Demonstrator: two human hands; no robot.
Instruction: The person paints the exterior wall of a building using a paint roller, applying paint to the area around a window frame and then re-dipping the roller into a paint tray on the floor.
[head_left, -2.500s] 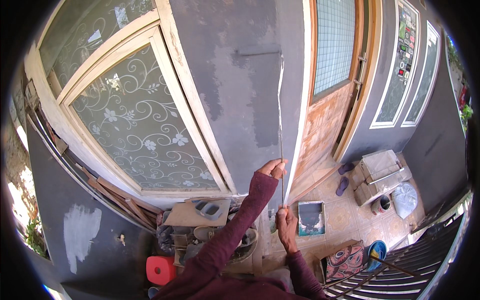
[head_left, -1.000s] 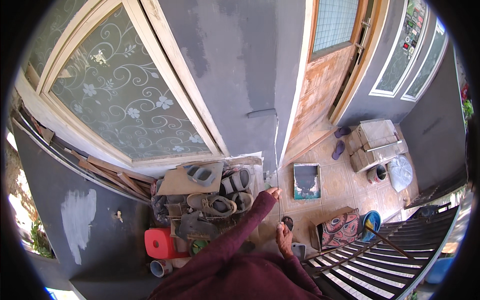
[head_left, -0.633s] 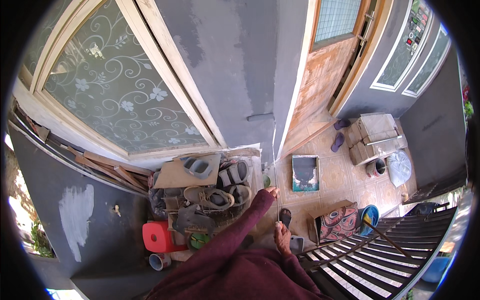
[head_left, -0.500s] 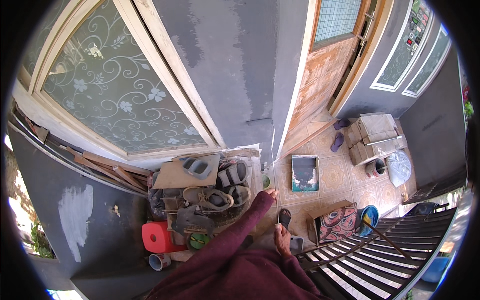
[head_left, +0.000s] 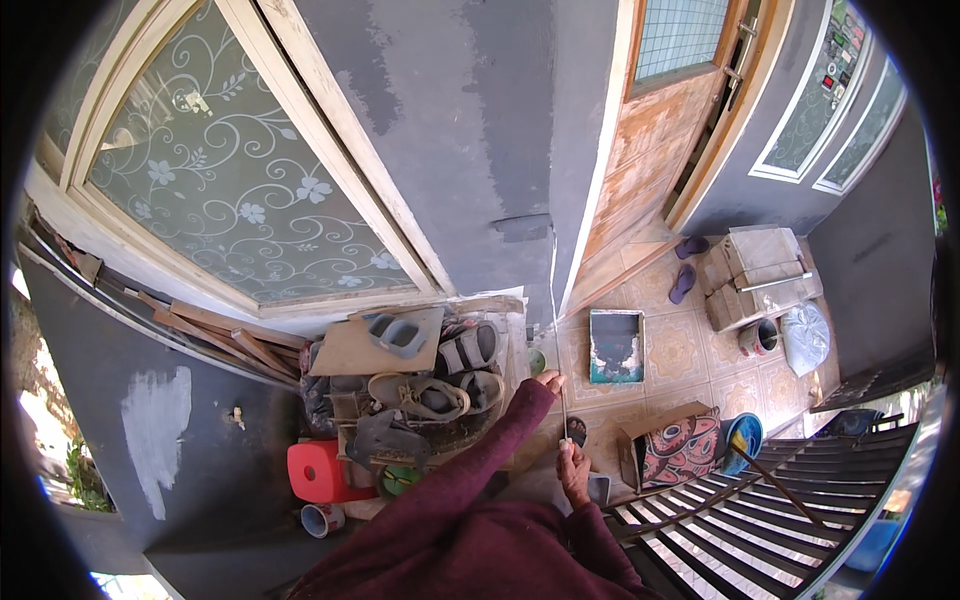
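A long thin pale pole (head_left: 564, 412) slants up from my hands toward the grey wall (head_left: 505, 120). My left hand (head_left: 549, 381) is closed around it higher up. Lower down, near my body, my right hand (head_left: 573, 470) grips its near end. By the pole's far end a dark flat patch (head_left: 522, 228) shows on the wall; whether it is a roller head or wet paint, I cannot tell. On the tiles right of the pole lies a rectangular tray (head_left: 638, 376) with teal sides and dark and pale smears. A small green cup (head_left: 537, 358) stands beside my left hand.
Shoes (head_left: 418, 397) and a cardboard sheet crowd a rack at left, near a red stool (head_left: 318, 472). Stacked boxes (head_left: 755, 265), a plastic bag (head_left: 804, 338) and slippers (head_left: 683, 284) sit at far right. A patterned bag (head_left: 680, 450) and blue bucket (head_left: 741, 442) stand by the slatted railing (head_left: 760, 520).
The dark mark at the pole's far end looks broader and slightly higher on the wall. Both hands keep their hold on the pole, and the whole view has shifted a little.
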